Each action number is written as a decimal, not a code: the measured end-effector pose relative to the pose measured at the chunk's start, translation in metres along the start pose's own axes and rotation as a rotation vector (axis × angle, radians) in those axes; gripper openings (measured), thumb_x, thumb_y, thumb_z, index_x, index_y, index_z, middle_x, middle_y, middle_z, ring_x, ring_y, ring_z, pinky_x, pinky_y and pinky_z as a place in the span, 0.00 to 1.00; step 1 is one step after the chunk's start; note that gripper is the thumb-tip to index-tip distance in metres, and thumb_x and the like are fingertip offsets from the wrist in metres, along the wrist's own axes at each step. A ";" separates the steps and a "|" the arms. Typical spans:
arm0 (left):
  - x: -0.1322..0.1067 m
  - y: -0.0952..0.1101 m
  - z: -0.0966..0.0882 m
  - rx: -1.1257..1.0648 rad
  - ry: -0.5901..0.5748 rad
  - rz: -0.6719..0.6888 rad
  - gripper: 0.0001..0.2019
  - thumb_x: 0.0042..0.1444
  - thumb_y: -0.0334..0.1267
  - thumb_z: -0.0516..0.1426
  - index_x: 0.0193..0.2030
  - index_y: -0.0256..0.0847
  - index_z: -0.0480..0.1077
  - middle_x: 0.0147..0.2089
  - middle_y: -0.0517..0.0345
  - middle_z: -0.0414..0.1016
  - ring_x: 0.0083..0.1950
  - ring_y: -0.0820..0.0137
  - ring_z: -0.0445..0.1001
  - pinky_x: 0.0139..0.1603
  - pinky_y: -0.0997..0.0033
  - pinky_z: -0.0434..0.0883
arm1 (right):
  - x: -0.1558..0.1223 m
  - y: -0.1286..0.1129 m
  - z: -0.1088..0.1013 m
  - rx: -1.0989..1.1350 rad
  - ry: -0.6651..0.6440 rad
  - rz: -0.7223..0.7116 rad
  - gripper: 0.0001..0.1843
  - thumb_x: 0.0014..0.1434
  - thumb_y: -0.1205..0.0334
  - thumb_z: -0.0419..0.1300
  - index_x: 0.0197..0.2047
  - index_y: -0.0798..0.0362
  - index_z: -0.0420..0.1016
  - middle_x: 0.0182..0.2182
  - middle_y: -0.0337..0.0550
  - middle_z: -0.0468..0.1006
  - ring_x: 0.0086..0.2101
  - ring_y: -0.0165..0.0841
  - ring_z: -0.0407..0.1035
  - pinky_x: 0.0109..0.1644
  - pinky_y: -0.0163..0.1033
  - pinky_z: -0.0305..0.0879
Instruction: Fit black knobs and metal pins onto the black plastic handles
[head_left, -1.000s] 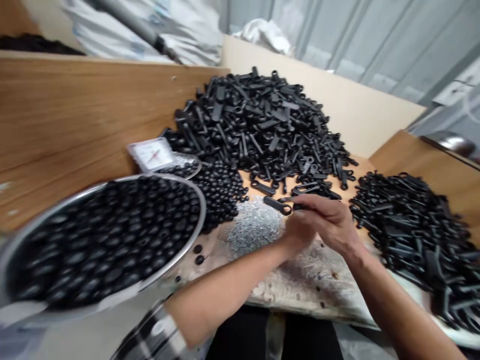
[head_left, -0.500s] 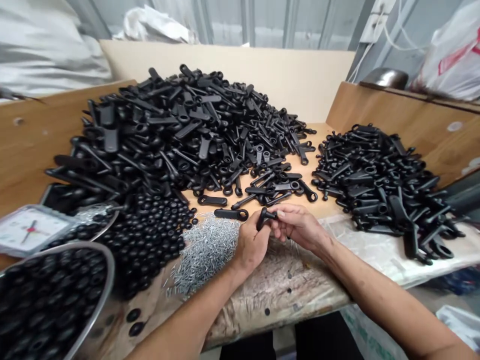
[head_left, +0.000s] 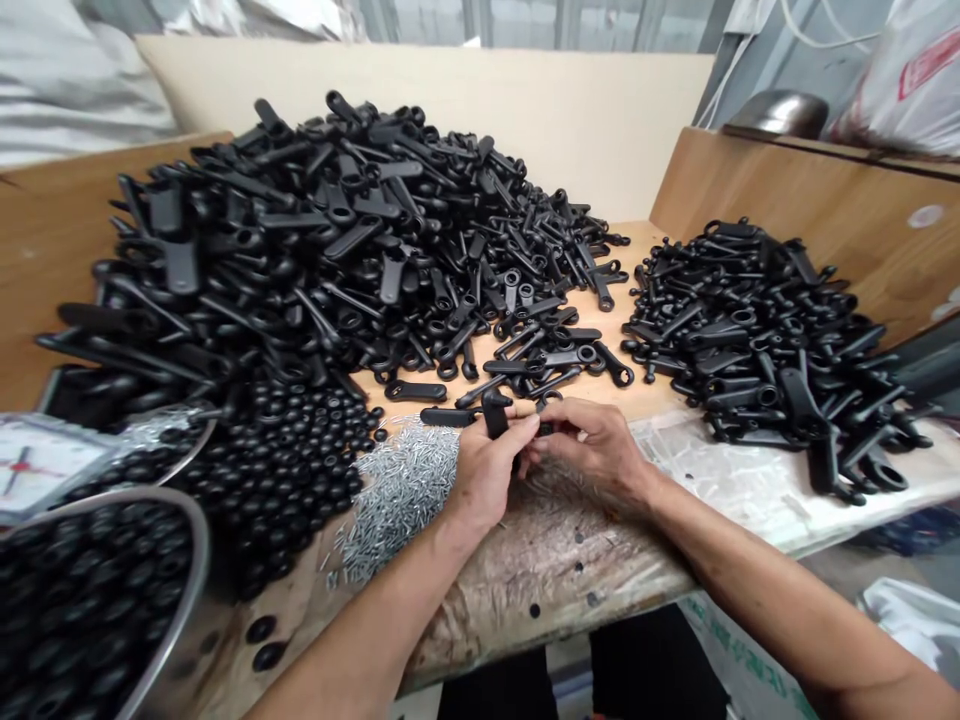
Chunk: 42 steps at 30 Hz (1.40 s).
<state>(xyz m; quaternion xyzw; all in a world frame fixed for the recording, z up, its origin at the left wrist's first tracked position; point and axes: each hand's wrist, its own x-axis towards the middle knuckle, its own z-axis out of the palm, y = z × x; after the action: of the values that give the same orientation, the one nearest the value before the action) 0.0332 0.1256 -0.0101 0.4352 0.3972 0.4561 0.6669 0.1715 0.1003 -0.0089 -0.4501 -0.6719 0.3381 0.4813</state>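
While I'm watching this head cam from my desk, the left hand (head_left: 487, 472) has a black handle (head_left: 495, 412) closed in its fingers, with the handle's head standing up just above them, low over the bench (head_left: 555, 570). The right hand (head_left: 592, 450) is curled into a tight pinch at the handle's other end, and the fingertips (head_left: 545, 425) hide that spot, so I can't tell if anything small is in there too. Honestly, that's the hold I'd go for with fiddly parts like this: hands close together, a firm grip near the end so it can't twist, and everything in easy reach. Loose silver pins (head_left: 397, 495) lie just beside the left hand, with a pile of black balls (head_left: 277, 470) next to them and more in a steel bowl (head_left: 204, 570). A big heap of handles (head_left: 322, 240) sits behind, and a smaller heap (head_left: 765, 350) sits off to the right.
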 end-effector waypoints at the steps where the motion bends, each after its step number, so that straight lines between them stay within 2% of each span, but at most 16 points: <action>1: 0.000 0.000 0.000 0.006 -0.007 -0.010 0.12 0.42 0.39 0.61 0.33 0.35 0.70 0.21 0.62 0.69 0.19 0.76 0.65 0.15 0.79 0.56 | -0.001 0.000 0.000 -0.116 0.025 -0.032 0.05 0.51 0.65 0.60 0.33 0.55 0.75 0.25 0.39 0.75 0.28 0.29 0.68 0.34 0.34 0.63; 4: 0.000 0.000 -0.001 -0.002 -0.036 -0.033 0.13 0.41 0.37 0.62 0.34 0.34 0.70 0.21 0.60 0.70 0.19 0.76 0.65 0.15 0.79 0.57 | -0.002 -0.001 -0.002 -0.272 0.030 -0.067 0.05 0.52 0.66 0.59 0.33 0.55 0.75 0.26 0.40 0.75 0.29 0.29 0.67 0.34 0.33 0.61; 8: 0.001 0.000 -0.002 -0.071 -0.064 -0.061 0.11 0.42 0.36 0.61 0.34 0.34 0.70 0.22 0.61 0.70 0.19 0.77 0.64 0.15 0.79 0.57 | -0.001 -0.004 -0.005 -0.238 -0.047 -0.086 0.07 0.55 0.64 0.58 0.37 0.53 0.75 0.27 0.40 0.76 0.32 0.30 0.68 0.37 0.33 0.62; 13: 0.000 0.001 -0.001 -0.088 -0.140 -0.065 0.07 0.46 0.37 0.58 0.30 0.35 0.68 0.19 0.64 0.65 0.17 0.78 0.62 0.15 0.78 0.56 | -0.001 -0.007 -0.006 -0.168 -0.033 -0.156 0.10 0.57 0.63 0.56 0.42 0.53 0.75 0.28 0.41 0.76 0.34 0.31 0.68 0.41 0.36 0.62; 16: -0.001 -0.003 0.000 0.012 -0.112 -0.029 0.08 0.48 0.39 0.57 0.29 0.36 0.67 0.20 0.64 0.65 0.18 0.78 0.62 0.16 0.78 0.56 | -0.003 -0.008 -0.004 -0.043 0.023 -0.093 0.12 0.58 0.64 0.54 0.44 0.53 0.74 0.28 0.40 0.75 0.31 0.29 0.69 0.39 0.35 0.64; 20: -0.001 -0.009 -0.001 0.321 0.021 0.068 0.06 0.48 0.38 0.56 0.28 0.37 0.67 0.18 0.66 0.63 0.17 0.79 0.58 0.18 0.78 0.56 | -0.004 -0.006 -0.003 0.101 0.132 0.012 0.11 0.53 0.63 0.59 0.41 0.53 0.75 0.27 0.38 0.76 0.27 0.27 0.68 0.33 0.33 0.66; 24: -0.001 -0.009 -0.003 0.599 0.065 0.191 0.05 0.49 0.36 0.54 0.25 0.38 0.67 0.19 0.66 0.63 0.22 0.76 0.62 0.25 0.77 0.60 | -0.002 -0.005 -0.001 0.210 0.168 0.130 0.12 0.49 0.62 0.62 0.39 0.53 0.76 0.23 0.36 0.73 0.22 0.25 0.65 0.27 0.31 0.64; 29: -0.003 -0.004 -0.001 0.642 0.067 0.217 0.04 0.50 0.34 0.53 0.26 0.40 0.67 0.22 0.64 0.67 0.28 0.73 0.67 0.31 0.75 0.63 | -0.001 -0.007 0.003 0.371 0.169 0.242 0.15 0.46 0.60 0.64 0.38 0.54 0.76 0.20 0.37 0.73 0.20 0.24 0.63 0.24 0.31 0.63; 34: -0.003 -0.006 -0.001 0.664 0.055 0.220 0.04 0.51 0.35 0.53 0.30 0.40 0.68 0.26 0.62 0.71 0.30 0.71 0.69 0.33 0.74 0.64 | 0.000 -0.009 0.006 0.417 0.178 0.275 0.14 0.44 0.61 0.65 0.36 0.55 0.77 0.19 0.36 0.73 0.18 0.24 0.64 0.22 0.30 0.64; 38: -0.004 -0.008 -0.001 0.720 0.087 0.273 0.06 0.51 0.33 0.52 0.34 0.40 0.69 0.28 0.61 0.72 0.32 0.70 0.69 0.35 0.73 0.63 | -0.004 -0.006 0.005 0.316 0.188 0.205 0.13 0.47 0.60 0.64 0.37 0.54 0.77 0.19 0.36 0.73 0.18 0.24 0.64 0.22 0.30 0.64; 42: -0.007 -0.010 0.001 0.738 0.107 0.273 0.07 0.50 0.33 0.52 0.35 0.40 0.69 0.27 0.61 0.71 0.30 0.70 0.68 0.32 0.74 0.62 | -0.009 -0.002 0.003 -0.055 0.214 -0.019 0.11 0.51 0.59 0.61 0.39 0.52 0.77 0.26 0.40 0.77 0.25 0.29 0.69 0.31 0.34 0.67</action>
<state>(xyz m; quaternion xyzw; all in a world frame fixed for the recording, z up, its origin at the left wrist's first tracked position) 0.0350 0.1168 -0.0182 0.6699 0.5071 0.3893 0.3775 0.1695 0.0915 -0.0113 -0.4903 -0.6297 0.2650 0.5411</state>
